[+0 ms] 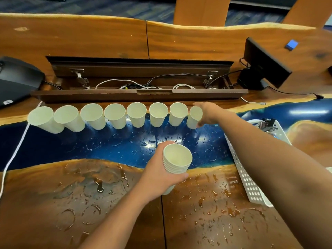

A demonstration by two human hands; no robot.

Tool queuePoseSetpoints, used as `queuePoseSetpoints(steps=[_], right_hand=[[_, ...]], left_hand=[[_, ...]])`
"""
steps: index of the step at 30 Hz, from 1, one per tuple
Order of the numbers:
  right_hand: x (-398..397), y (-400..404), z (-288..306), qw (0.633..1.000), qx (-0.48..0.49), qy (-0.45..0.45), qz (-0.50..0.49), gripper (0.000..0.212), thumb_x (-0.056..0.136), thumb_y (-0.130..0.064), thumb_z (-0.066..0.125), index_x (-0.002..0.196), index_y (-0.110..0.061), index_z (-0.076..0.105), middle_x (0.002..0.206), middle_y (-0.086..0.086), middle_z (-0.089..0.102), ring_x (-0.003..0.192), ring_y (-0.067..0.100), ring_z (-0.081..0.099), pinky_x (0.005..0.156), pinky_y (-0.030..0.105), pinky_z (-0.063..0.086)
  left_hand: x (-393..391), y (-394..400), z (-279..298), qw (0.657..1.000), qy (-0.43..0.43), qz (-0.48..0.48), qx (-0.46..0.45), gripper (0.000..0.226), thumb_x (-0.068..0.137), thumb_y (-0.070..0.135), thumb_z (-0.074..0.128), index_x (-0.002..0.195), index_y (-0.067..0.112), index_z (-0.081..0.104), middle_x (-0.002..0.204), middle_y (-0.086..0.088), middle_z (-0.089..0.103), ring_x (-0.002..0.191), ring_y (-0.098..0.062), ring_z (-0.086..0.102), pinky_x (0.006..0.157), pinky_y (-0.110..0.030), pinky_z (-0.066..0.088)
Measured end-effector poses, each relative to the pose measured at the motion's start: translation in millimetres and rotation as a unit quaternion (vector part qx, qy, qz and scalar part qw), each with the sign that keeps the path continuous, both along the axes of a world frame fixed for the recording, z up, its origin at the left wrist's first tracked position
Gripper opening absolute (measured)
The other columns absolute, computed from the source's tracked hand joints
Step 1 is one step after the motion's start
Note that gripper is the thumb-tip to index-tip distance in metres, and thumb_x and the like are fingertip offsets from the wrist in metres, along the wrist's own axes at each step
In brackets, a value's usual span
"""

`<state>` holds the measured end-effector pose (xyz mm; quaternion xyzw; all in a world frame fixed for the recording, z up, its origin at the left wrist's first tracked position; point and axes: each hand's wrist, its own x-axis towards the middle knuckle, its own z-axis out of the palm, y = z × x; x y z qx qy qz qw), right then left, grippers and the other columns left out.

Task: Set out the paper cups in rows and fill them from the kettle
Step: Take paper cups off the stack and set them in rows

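Note:
Several white paper cups (115,115) stand upright in one row along the far side of the blue resin strip of the table (53,146). My right hand (206,114) grips the rightmost cup (194,117) of that row, which rests on the table. My left hand (158,177) holds a nested stack of paper cups (177,159) above the table's middle, nearer to me. No kettle is in view.
Water rings and droplets cover the wood and resin surface. A white perforated basket (251,186) lies at the right. An open cable hatch (140,81) with wires runs behind the row. A black device (16,79) sits far left, a small screen (264,63) far right.

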<state>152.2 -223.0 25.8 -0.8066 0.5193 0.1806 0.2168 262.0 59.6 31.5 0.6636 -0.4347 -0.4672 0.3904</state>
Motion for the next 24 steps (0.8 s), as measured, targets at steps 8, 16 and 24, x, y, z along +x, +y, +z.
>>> queuePoseSetpoints(steps=[8,16,24], right_hand=[[9,-3,-2,0.999,-0.004,-0.04,-0.029,0.092,0.075,-0.01,0.084,0.151,-0.025,0.035,0.148,0.01,0.046,0.134,0.035,0.044,0.109,0.051,0.038],[6,-1,2,0.999,-0.025,-0.021,-0.025,0.114,0.072,-0.018,0.088,0.157,-0.033,0.013,0.161,0.009,0.025,0.144,0.037,0.031,0.113,0.056,0.033],[-14,70,56,0.974,-0.135,-0.183,0.02,0.086,0.078,-0.031,0.083,0.149,-0.034,0.035,0.148,0.001,0.044,0.132,0.024,0.045,0.108,0.047,0.041]], left_hand=[[-1,-1,0,1.0,-0.002,0.0,0.002,0.084,0.068,0.032,0.09,0.122,0.056,0.031,0.116,0.034,0.044,0.11,0.019,0.041,0.071,0.0,0.04],[0,0,-1,1.0,-0.005,0.004,-0.004,0.086,0.066,0.035,0.09,0.125,0.056,0.031,0.118,0.031,0.045,0.114,0.003,0.048,0.083,-0.009,0.043],[4,7,0,1.0,-0.008,0.023,-0.007,0.089,0.065,0.035,0.09,0.13,0.049,0.031,0.12,0.024,0.047,0.112,-0.005,0.052,0.085,-0.021,0.047]])
